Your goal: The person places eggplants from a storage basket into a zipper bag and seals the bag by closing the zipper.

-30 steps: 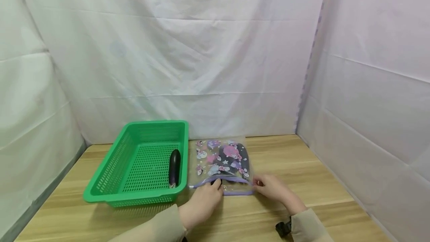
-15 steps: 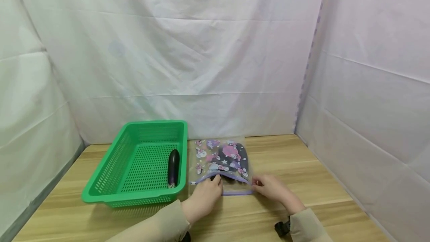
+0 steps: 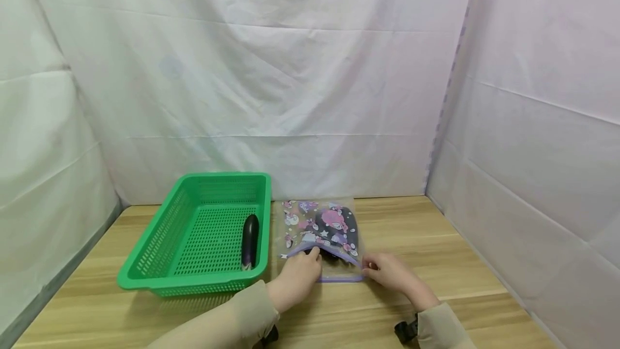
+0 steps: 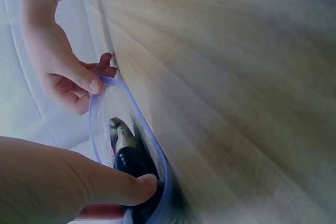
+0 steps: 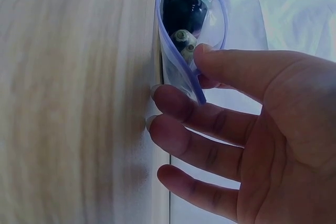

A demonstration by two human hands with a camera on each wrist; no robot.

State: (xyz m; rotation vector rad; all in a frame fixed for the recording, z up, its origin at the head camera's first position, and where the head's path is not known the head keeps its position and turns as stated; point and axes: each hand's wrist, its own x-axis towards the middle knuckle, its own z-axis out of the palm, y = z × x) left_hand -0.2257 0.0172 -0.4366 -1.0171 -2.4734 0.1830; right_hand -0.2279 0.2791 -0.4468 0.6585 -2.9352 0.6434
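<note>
A clear zip bag [image 3: 295, 230] printed with pink and purple cartoons lies on the table, its purple-edged mouth parted toward me. Dark eggplants [image 4: 131, 162] are inside, their pale stem ends showing in both wrist views. My left hand [image 3: 299, 274] is at the mouth, thumb and fingers gripping a dark eggplant [image 4: 148, 206] partly within the bag; much of it is hidden. At the bag's right corner my right hand [image 3: 388, 272] pinches the edge between thumb and index finger, the other fingers loosely extended.
Left of the bag stands a green plastic basket [image 3: 145, 287] with perforated sides. One eggplant [image 3: 249, 238] lies along its right wall. White cloth [image 3: 310, 90] hangs behind the wooden table [image 3: 436, 241] and at both sides.
My left hand has moved slightly forward and right at the bag mouth with the eggplant, and the upper purple edge is lifted higher. My right hand stays at the corner.
</note>
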